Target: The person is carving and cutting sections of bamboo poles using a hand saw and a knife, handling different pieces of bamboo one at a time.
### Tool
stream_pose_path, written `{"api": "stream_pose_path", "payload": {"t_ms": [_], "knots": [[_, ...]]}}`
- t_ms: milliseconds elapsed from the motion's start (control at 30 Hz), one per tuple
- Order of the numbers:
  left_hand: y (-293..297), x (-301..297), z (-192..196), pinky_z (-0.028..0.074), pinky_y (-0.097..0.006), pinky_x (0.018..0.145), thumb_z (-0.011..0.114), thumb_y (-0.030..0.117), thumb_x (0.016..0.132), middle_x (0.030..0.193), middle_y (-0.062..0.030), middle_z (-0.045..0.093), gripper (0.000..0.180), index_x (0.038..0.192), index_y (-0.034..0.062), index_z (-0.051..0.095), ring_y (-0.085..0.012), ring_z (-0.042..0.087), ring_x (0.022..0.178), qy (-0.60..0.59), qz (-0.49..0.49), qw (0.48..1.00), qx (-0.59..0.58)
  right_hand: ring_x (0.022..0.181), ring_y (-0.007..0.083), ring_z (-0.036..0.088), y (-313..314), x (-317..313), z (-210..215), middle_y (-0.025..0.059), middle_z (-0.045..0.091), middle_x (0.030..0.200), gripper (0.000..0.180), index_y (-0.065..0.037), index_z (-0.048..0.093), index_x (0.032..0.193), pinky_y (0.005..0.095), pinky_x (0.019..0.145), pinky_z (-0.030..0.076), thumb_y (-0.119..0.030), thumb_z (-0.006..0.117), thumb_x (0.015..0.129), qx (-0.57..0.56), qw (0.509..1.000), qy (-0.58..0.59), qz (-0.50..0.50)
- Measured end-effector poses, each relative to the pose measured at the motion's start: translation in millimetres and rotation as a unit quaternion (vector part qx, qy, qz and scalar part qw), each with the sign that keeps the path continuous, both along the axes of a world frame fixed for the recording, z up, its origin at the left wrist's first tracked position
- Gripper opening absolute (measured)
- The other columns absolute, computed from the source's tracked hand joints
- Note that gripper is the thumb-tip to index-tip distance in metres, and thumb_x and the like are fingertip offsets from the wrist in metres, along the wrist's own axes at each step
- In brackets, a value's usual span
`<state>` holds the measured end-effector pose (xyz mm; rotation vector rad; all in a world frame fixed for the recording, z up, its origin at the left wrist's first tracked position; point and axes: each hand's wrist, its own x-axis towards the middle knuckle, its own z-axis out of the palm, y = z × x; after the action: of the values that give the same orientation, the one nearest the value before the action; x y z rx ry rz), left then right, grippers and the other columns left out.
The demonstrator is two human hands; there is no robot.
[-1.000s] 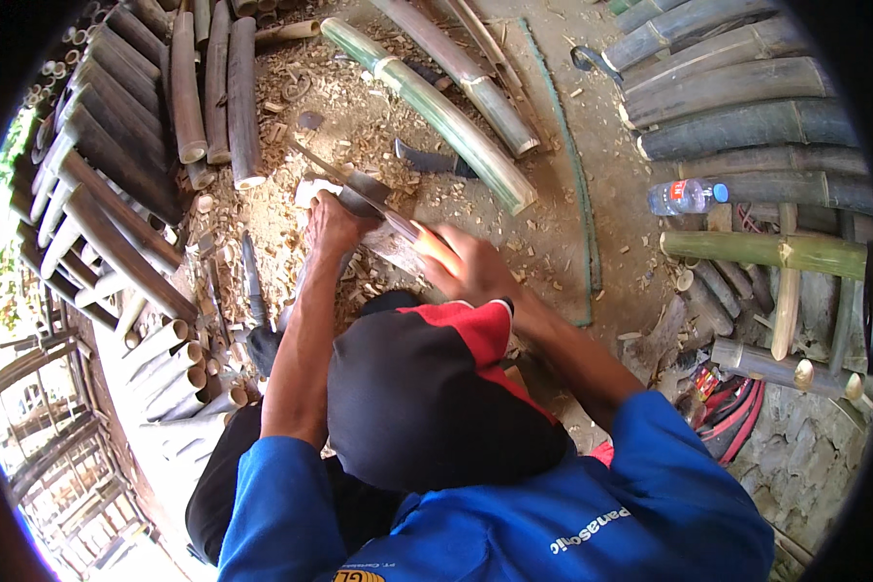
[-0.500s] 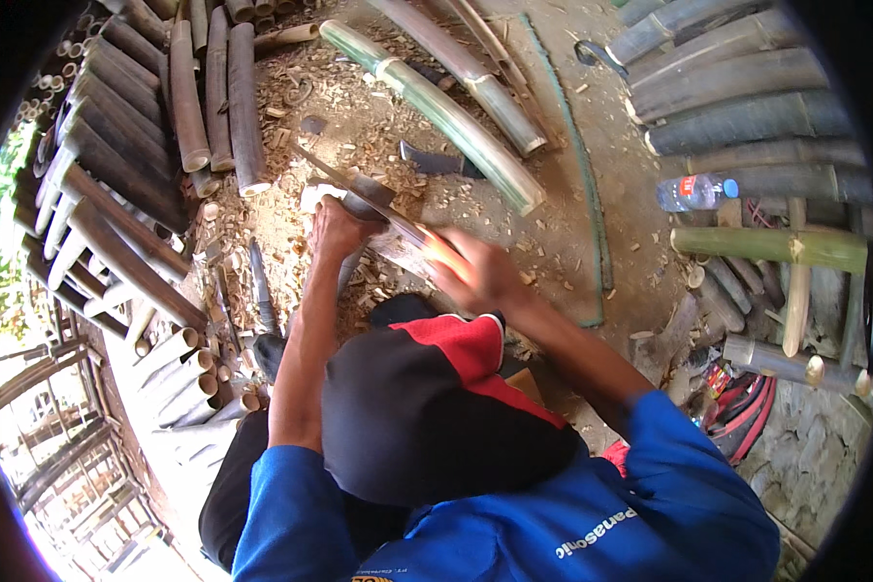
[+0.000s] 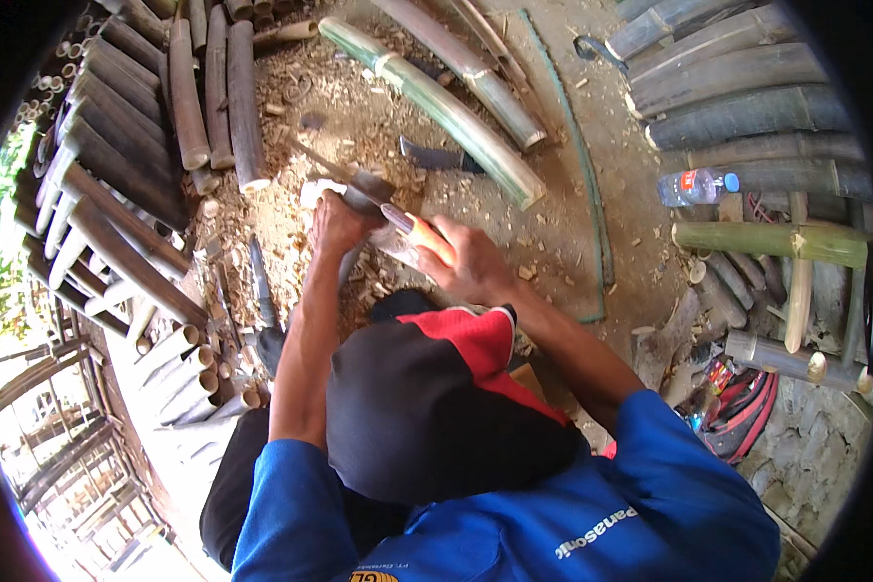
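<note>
While left hand (image 3: 335,221) grips pale bamboo piece (image 3: 312,192), right hand (image 3: 470,267) clasps knife (image 3: 378,194) just beside.

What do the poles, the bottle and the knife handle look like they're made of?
Poles: bamboo, going by the ringed nodes and hollow cut ends; some green, most dried grey-brown. Bottle: clear plastic, see-through with a blue cap. Knife handle: smooth orange, perhaps wood or plastic; mostly hidden under the right hand.

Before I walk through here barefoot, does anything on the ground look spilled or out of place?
Yes. Wood shavings litter the dirt around both hands. A dark blade lies loose beside the long green bamboo pole, and a plastic bottle lies on its side by the stacked poles at the right.
</note>
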<state>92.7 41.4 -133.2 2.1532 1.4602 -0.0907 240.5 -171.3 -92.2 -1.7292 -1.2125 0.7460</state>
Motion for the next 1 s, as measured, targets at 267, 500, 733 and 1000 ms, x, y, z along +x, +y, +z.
{"api": "stream_pose_path", "payload": {"t_ms": [267,500,733,1000], "knots": [[-1.5,-10.8,-2.4,0.055,-0.045,0.092,0.098,0.042,0.051,0.112,-0.0320,0.066,0.097,0.116,-0.0138,0.053,-0.0406,0.066,0.108,-0.003,-0.001,1.000,-0.020,0.094,0.0384,0.072,-166.9,33.0,45.4,0.0228,0.071,0.111,0.046,0.002,0.060,0.133,0.0453,0.078,0.057,-0.026,0.065,0.097,-0.012,0.999,0.018,0.040],[-36.3,-3.9,-0.6,0.049,-0.050,0.101,0.100,0.044,0.055,0.126,-0.0248,0.059,0.100,0.127,-0.0054,0.050,-0.0419,0.057,0.122,-0.009,0.062,0.988,0.143,0.076,0.0446,0.069,10.1,5.9,3.2,0.0261,0.067,0.082,0.030,-0.001,0.063,0.112,0.0469,0.065,0.053,-0.024,0.067,0.093,-0.016,0.999,0.008,0.047],[-46.6,6.0,3.0,0.045,-0.052,0.103,0.101,0.044,0.051,0.132,-0.0223,0.054,0.102,0.129,0.0021,0.050,-0.0424,0.049,0.128,-0.027,0.075,0.983,0.163,0.078,0.0469,0.070,-1.1,-2.4,-6.5,0.0260,0.070,0.084,0.038,-0.004,0.062,0.122,0.0539,0.066,0.055,-0.029,0.067,0.094,0.055,0.998,0.000,0.009],[-9.4,-31.1,-12.1,0.046,-0.044,0.109,0.100,0.044,0.045,0.130,-0.0203,0.054,0.089,0.116,-0.0010,0.070,-0.0365,0.050,0.127,-0.078,0.003,0.992,0.099,0.106,0.0368,0.074,-199.0,50.4,76.0,0.0246,0.072,0.119,0.055,0.010,0.056,0.138,0.0423,0.090,0.058,-0.025,0.067,0.097,-0.037,0.997,0.022,0.058]]}}
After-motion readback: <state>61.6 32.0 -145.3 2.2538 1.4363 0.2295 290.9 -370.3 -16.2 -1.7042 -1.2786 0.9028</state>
